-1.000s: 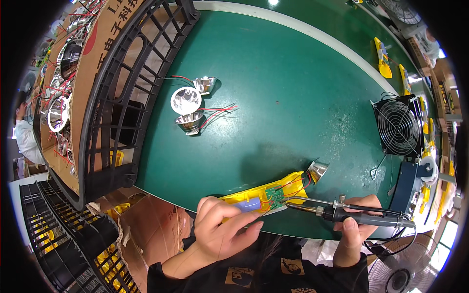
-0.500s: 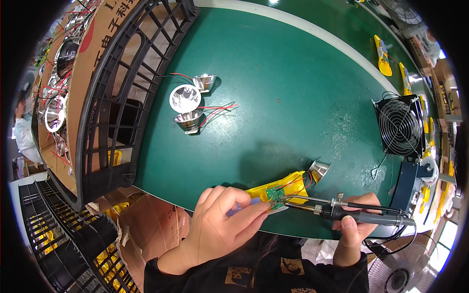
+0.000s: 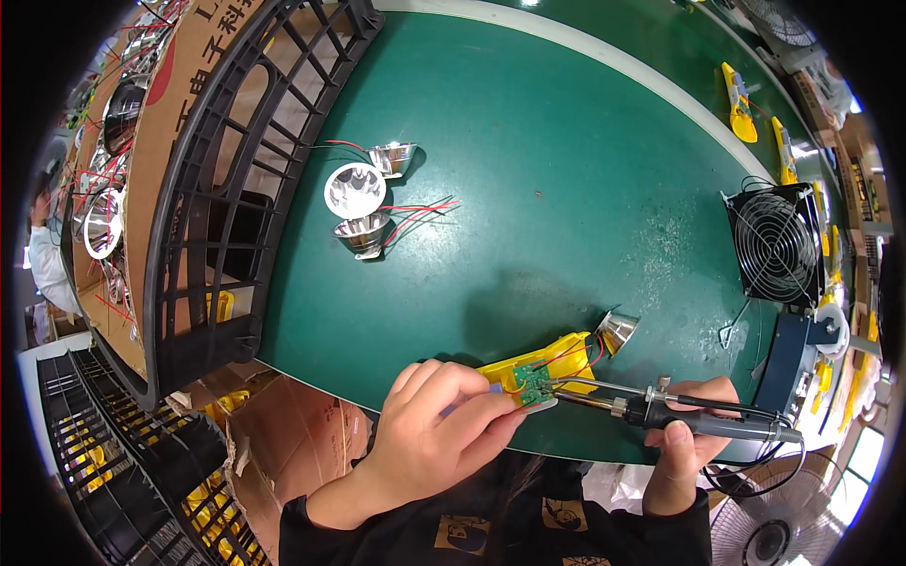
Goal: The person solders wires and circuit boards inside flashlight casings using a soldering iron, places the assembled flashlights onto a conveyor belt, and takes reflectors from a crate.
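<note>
Left hand has shifted rightward since a second ago, its fingertips now at the near-left edge of the green circuit board. Purple cell, then in fuller view, now mostly covered by that hand. Right hand and iron — little changed. Yellow casing lies at the table's near edge, board inside; red wires run from it to a silver reflector cup just beyond.

Right hand wrapped around the grey soldering iron, tip at the board's right side; contact too small to confirm. Left fingers bent, thumb and forefinger close together — cannot tell whether they pinch a wire or the casing's edge. Casing's left end hidden behind them. Standing fan, lower right, cut off.
</note>
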{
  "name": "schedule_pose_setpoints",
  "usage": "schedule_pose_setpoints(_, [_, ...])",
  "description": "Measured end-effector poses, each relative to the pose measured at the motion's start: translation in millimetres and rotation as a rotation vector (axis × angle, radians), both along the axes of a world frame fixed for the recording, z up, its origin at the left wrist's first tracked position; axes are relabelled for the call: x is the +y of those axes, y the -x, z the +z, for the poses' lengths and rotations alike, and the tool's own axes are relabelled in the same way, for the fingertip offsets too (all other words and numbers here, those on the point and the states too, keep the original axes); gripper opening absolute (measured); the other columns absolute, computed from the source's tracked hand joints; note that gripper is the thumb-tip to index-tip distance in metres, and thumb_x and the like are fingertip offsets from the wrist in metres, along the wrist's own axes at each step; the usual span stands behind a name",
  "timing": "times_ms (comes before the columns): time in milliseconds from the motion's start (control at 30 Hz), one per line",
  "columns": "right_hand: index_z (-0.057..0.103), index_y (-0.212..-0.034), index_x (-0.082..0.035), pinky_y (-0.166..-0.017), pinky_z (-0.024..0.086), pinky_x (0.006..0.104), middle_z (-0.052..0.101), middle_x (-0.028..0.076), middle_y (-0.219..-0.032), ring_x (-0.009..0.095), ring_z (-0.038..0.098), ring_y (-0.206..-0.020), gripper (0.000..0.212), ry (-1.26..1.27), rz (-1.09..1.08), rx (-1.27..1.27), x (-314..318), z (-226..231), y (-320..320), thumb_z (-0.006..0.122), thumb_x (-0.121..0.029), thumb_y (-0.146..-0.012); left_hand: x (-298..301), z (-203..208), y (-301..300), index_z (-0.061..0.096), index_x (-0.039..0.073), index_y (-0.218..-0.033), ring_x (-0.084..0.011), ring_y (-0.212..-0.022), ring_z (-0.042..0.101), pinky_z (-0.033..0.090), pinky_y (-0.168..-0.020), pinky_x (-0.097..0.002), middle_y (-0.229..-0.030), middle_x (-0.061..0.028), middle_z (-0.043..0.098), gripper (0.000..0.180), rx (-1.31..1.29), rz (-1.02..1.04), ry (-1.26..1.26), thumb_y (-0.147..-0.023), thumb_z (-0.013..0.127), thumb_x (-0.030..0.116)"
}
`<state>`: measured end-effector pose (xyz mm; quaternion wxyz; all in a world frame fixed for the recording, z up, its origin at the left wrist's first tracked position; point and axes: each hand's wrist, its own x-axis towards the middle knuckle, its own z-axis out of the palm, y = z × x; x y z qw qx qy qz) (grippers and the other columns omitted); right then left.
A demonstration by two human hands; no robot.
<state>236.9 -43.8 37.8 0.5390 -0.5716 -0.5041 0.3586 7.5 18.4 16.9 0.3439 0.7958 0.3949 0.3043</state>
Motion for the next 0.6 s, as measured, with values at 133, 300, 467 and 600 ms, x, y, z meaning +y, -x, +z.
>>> schedule_pose_setpoints(133, [0.044,-0.081,0.000,-0.036,0.035,0.0202,0.049,0.005,-0.048,0.011,0.048,-0.037,0.028,-0.005,-0.025,0.032,-0.3,0.5,1.1,0.063,-0.017,-0.071,-0.7,0.1,-0.4,0.060,0.007,-0.074,-0.0147,-0.056,0.047,0.036,-0.051,-0.0265,-0.069,-0.0003,0.048,0.020,-0.063,0.056,-0.007,-0.058,0.071,0.003])
schedule_pose_setpoints(300, [0.045,-0.081,0.000,-0.036,0.035,0.0204,0.049,0.005,-0.047,0.011,0.048,-0.037,0.028,-0.014,-0.016,0.044,0.5,-0.3,1.8,0.063,-0.018,-0.071,-0.7,0.9,-1.5,0.059,0.007,-0.072,-0.0151,-0.055,0.047,0.037,-0.051,-0.0270,-0.067,-0.0006,0.047,0.020,-0.049,0.063,-0.033,-0.056,0.070,0.000])
schedule_pose_setpoints(467, [0.046,-0.082,0.000,-0.036,0.036,0.0202,0.050,0.004,-0.047,0.011,0.048,-0.037,0.028,0.009,0.018,-0.020,-0.6,-0.2,1.1,0.063,-0.019,-0.071,-1.7,2.0,-4.3,0.059,0.007,-0.072,-0.0151,-0.055,0.047,0.037,-0.052,-0.0267,-0.066,-0.0004,0.046,0.020,-0.024,0.073,-0.025,-0.055,0.068,0.000])
schedule_pose_setpoints(600, [0.046,-0.081,0.000,-0.036,0.035,0.0199,0.050,0.003,-0.046,0.010,0.048,-0.037,0.028,0.012,0.009,-0.024,0.1,-0.7,1.6,0.063,-0.021,-0.072,0.7,3.5,-5.7,0.058,0.007,-0.071,-0.0147,-0.056,0.047,0.036,-0.052,-0.0264,-0.066,0.0000,0.046,0.019,0.012,0.045,-0.042,-0.056,0.067,0.001])
